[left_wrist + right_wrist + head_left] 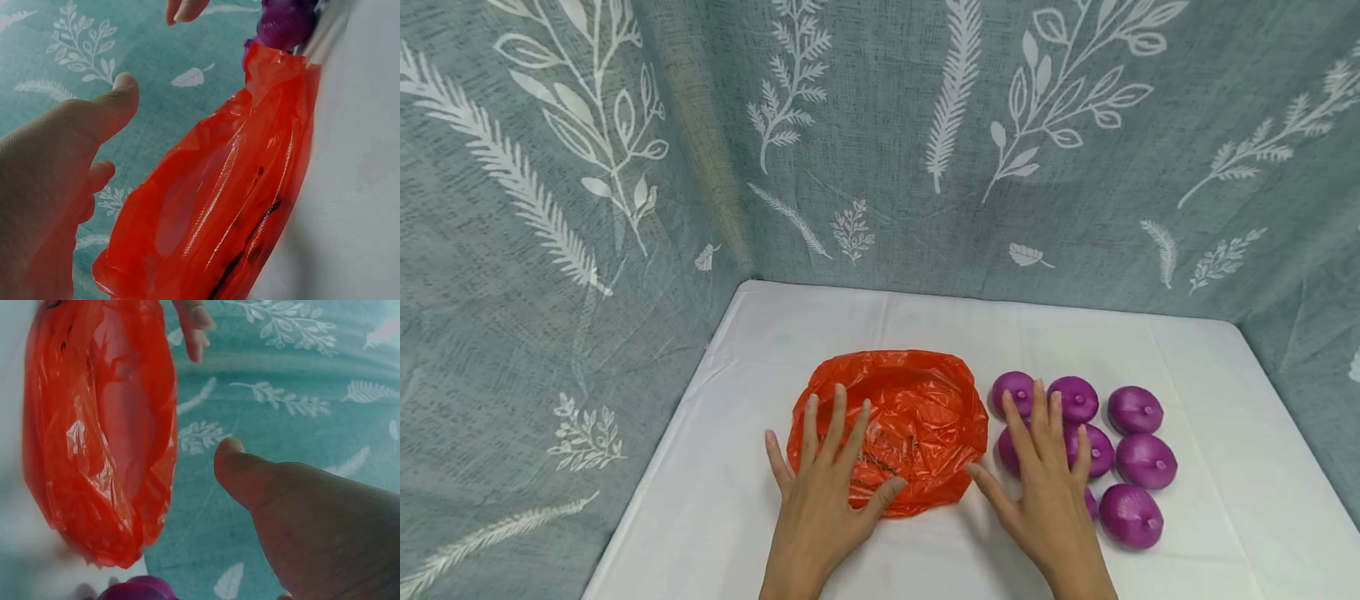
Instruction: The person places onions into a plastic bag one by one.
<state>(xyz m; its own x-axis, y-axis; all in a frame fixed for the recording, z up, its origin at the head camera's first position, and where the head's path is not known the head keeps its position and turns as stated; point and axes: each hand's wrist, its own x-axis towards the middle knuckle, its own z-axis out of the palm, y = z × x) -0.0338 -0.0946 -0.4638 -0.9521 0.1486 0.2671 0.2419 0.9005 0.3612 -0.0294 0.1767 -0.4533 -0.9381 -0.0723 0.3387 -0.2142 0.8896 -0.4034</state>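
Fingers of left hand: straight and spread wide, holding nothing; palm down, forearm entering from the near edge. Hand hovers over the left part of a red plastic bag; the left wrist view shows a gap between thumb and bag. Bag sits on the white-covered counter, mouth gaping, rim roughly oval, film thin, glossy and crumpled. Dark printing on it, not legible. Right hand: same pose, fingers fanned and extended, grasping nothing, over the left side of a cluster of purple onions. At least eight visible, rounded, smooth, shiny, just right of the bag. Behind: blue-green woven fabric, white leaf prints
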